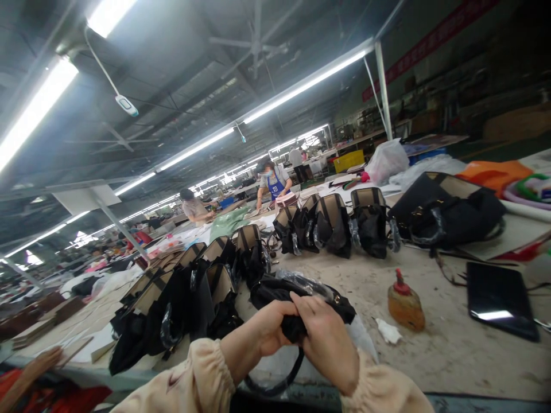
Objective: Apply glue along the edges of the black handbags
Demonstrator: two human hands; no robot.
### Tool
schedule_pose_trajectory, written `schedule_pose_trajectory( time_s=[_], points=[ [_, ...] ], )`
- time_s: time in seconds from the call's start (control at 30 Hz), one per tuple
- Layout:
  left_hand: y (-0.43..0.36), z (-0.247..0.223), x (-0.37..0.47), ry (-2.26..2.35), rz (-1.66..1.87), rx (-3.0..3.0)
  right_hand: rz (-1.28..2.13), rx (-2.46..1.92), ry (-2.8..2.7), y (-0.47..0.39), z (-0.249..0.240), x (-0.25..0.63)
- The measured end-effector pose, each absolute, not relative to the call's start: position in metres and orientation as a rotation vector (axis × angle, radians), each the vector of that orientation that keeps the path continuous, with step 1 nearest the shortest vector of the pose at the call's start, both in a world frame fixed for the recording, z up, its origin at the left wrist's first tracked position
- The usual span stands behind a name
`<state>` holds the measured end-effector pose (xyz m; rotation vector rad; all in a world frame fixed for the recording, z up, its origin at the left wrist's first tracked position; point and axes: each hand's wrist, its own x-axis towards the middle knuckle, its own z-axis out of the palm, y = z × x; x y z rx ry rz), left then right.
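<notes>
A black handbag (267,291) lies on the worktable near its front edge, with clear plastic wrap on its upper side. My left hand (275,327) is closed on the bag's near part from the left. From the right, my right hand (321,327) grips the same part, its fingers over the black material and close to the left thumb. A black loop handle (279,387) hangs below my hands at the table edge. What the fingertips press is partly hidden.
Rows of black handbags (331,226) stand left and beyond. At right are a glue bottle (404,304) with a red top, crumpled white paper (388,331) and a black tablet (499,298). A co-worker's hand (47,359) is at lower left; other people work farther back.
</notes>
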<state>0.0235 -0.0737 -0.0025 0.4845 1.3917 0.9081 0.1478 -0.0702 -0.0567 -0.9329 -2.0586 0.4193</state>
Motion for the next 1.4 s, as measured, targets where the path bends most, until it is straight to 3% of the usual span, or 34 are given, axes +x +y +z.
schedule_pose_trajectory(
  time_s=[0.23, 0.43, 0.53, 0.83, 1.1, 1.4],
  points=[
    [-0.083, 0.023, 0.006, 1.365, 0.452, 0.990, 0.482, -0.789, -1.878, -0.049, -0.065, 0.159],
    [-0.111, 0.021, -0.001, 1.803, 0.753, 2.439, 0.436, -0.780, -1.814, -0.040, -0.063, 0.168],
    [-0.112, 0.011, 0.004, 1.774, 0.602, 2.722, 0.444, -0.776, -1.812, -0.042, -0.062, 0.167],
    [-0.077, -0.001, 0.015, 1.660, 0.466, 2.817, 0.524, -0.697, -1.786, -0.043, -0.064, 0.171],
    [-0.056, -0.017, 0.009, 1.841, 0.444, 2.683, 0.573, -0.861, -1.680, -0.048, -0.070, 0.156],
    [-0.054, -0.006, 0.010, 1.915, 0.390, 2.540, 0.427, -0.982, -1.767, -0.060, -0.048, 0.167]
  ],
)
